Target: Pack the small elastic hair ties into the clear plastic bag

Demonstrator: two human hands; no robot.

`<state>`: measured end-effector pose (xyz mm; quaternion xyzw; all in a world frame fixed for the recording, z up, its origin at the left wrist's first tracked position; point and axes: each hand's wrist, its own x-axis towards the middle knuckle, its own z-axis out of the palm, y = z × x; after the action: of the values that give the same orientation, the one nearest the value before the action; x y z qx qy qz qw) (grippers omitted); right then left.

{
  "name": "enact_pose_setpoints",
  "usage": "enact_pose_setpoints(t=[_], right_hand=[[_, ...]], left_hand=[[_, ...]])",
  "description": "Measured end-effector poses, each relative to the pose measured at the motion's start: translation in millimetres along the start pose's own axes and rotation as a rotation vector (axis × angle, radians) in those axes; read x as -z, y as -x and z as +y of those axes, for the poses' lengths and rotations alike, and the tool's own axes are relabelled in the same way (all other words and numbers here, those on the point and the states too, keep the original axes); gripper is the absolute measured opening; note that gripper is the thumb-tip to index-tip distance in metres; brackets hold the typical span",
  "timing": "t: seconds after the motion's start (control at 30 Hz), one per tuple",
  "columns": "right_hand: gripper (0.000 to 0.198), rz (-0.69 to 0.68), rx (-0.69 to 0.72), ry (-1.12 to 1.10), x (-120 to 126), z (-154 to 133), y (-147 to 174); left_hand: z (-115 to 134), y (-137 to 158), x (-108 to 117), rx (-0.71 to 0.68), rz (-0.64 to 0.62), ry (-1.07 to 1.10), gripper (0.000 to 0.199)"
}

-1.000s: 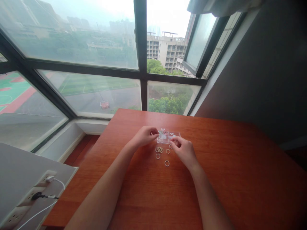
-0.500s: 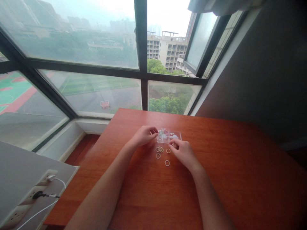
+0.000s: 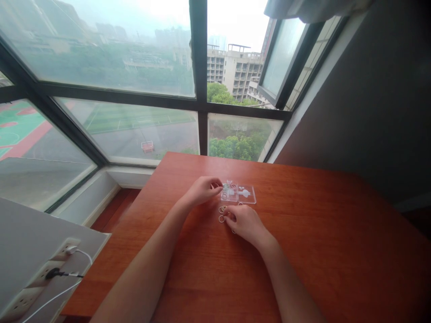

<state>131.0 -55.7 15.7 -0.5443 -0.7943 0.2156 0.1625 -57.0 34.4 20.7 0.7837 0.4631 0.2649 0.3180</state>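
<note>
A small clear plastic box (image 3: 230, 198) with its lid (image 3: 252, 200) folded open lies on the table, small rings inside it. At the box's left edge is my left hand (image 3: 204, 190), its thumb and index finger closed against that edge. My right hand (image 3: 245, 223) is just in front of the box, palm down. Its thumb and fingertips close over a pale yellow ring (image 3: 224, 207). Close to these fingertips lie a whitish ring (image 3: 219, 210) and a white ring (image 3: 221, 216). Another ring (image 3: 240, 204) shows behind the knuckles. The hand partly covers a further ring (image 3: 233, 232).
The brown wooden table (image 3: 215, 278) stands against large windows with dark frames (image 3: 202, 103). At the lower left, a low wall carries power sockets (image 3: 43, 274) with plugs and white cables. A grey wall (image 3: 357, 103) rises on the right.
My right hand has moved left and slightly toward me, from the box's front edge to the loose rings, and now covers some of them. My left hand has stayed at the box.
</note>
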Motion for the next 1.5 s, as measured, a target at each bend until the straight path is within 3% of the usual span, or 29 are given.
enact_pose_setpoints(t=[0.57, 0.67, 0.93, 1.1, 1.3, 1.5], right_hand=[[0.007, -0.025, -0.068, 0.151, 3, -3, 0], [0.007, 0.055, -0.072, 0.056, 2, 0, -2], [0.017, 0.445, -0.118, -0.198, 7, 11, -8], [0.021, 0.473, -0.140, -0.189, 11, 11, -7], [0.022, 0.457, -0.142, -0.151, 12, 9, -5], [0.018, 0.460, -0.187, -0.074, 15, 22, -5]], left_hand=[[4, 0, 1, 0.008, -0.019, 0.048, 0.025], [4, 0, 2, 0.003, -0.025, 0.073, 0.025], [21, 1, -2, -0.011, -0.130, 0.213, 0.030], [33, 4, -6, -0.028, -0.240, 0.299, 0.035], [41, 5, -11, -0.038, -0.263, 0.296, 0.028], [35, 5, -14, -0.048, -0.173, 0.191, 0.021]])
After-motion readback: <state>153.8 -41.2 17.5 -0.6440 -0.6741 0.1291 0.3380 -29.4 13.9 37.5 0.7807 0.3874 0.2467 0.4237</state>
